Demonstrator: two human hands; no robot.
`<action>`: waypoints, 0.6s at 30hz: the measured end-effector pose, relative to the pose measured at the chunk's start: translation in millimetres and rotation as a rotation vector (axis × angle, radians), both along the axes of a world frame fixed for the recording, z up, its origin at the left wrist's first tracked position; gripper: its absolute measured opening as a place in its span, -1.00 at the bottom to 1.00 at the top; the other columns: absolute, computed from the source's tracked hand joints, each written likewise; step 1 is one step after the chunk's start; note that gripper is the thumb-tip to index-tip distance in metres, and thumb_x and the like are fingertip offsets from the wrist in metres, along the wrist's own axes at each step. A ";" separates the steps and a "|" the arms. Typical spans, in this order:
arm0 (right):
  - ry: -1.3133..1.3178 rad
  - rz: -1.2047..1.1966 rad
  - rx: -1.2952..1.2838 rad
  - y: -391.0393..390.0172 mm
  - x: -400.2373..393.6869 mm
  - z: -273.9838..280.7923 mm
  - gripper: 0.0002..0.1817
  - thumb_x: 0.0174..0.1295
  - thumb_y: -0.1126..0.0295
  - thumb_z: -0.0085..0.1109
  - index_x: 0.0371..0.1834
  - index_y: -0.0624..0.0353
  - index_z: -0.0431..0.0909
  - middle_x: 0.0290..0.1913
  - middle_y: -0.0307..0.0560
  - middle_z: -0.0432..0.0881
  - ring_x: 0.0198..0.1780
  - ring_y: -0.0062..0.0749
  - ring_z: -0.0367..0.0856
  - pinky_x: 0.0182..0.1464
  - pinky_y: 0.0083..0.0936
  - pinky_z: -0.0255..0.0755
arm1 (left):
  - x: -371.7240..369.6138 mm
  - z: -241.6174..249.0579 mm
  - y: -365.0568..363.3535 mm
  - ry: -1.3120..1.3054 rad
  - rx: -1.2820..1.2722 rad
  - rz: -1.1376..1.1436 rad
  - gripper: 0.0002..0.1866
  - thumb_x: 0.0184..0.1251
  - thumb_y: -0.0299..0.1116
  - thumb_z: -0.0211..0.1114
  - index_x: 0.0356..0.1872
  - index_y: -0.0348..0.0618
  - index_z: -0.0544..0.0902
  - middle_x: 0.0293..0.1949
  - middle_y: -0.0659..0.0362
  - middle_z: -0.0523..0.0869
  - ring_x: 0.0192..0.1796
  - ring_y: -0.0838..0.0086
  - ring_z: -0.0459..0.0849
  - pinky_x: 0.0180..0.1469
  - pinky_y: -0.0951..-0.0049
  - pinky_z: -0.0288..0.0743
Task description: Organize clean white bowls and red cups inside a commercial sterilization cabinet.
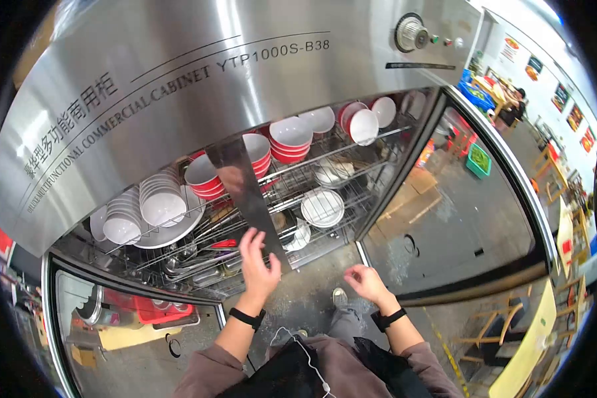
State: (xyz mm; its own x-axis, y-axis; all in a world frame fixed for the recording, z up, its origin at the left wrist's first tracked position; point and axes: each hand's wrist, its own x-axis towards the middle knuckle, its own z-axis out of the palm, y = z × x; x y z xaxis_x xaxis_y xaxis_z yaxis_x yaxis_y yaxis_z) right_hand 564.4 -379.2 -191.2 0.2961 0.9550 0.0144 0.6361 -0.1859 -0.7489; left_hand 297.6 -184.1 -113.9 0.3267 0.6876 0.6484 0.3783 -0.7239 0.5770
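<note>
In front of me stands a steel cabinet [179, 86] with both glass doors swung out. My left hand [260, 268] is raised before its middle post [249, 192], fingers spread and holding nothing. My right hand [369, 284] hovers lower, near the right glass door [471, 219], its fingers loosely bent with nothing visible in them. On the upper rack are red-and-white bowls [290, 139] in stacks, and white bowls [162, 205] nested at the left. Below lie white plates [322, 207], a red-handled utensil [224, 243] and several metal ladles [172, 264].
The left glass door [132, 318] juts toward me, with a red tray [162, 310] seen through it. A control knob [412, 34] is at the upper right. Farther right are a green basket [477, 161], wooden chairs [504, 325] and a seated person [516, 106].
</note>
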 end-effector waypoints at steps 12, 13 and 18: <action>-0.137 0.256 0.889 211.0 83.7 177.3 -0.75 0.17 0.50 0.47 -0.06 0.18 0.78 -0.09 -0.05 0.80 -0.11 -0.09 0.75 -0.04 -0.27 0.64 | 77.6 41.1 26.0 0.387 -0.057 0.152 -0.20 0.21 -0.54 0.31 0.56 -0.28 0.36 0.53 -0.16 0.47 0.42 -0.09 0.57 0.42 0.03 0.49; -0.171 0.288 0.877 222.0 84.3 190.9 -0.69 0.18 0.42 0.48 0.01 0.17 0.79 0.00 -0.06 0.80 -0.03 -0.08 0.74 0.00 -0.25 0.63 | 81.2 42.6 24.7 0.406 -0.032 0.170 -0.24 0.22 -0.53 0.31 0.53 -0.27 0.40 0.53 -0.16 0.48 0.41 -0.09 0.58 0.41 0.03 0.49; -0.385 0.465 0.838 271.3 77.9 215.5 -0.51 0.21 0.39 0.32 0.26 0.13 0.67 0.14 -0.04 0.74 0.17 -0.07 0.65 0.26 -0.07 0.44 | 77.1 45.3 23.8 0.337 0.065 0.259 -0.50 0.20 -0.56 0.27 0.24 -0.27 0.64 0.23 -0.13 0.66 0.26 -0.09 0.65 0.32 0.02 0.54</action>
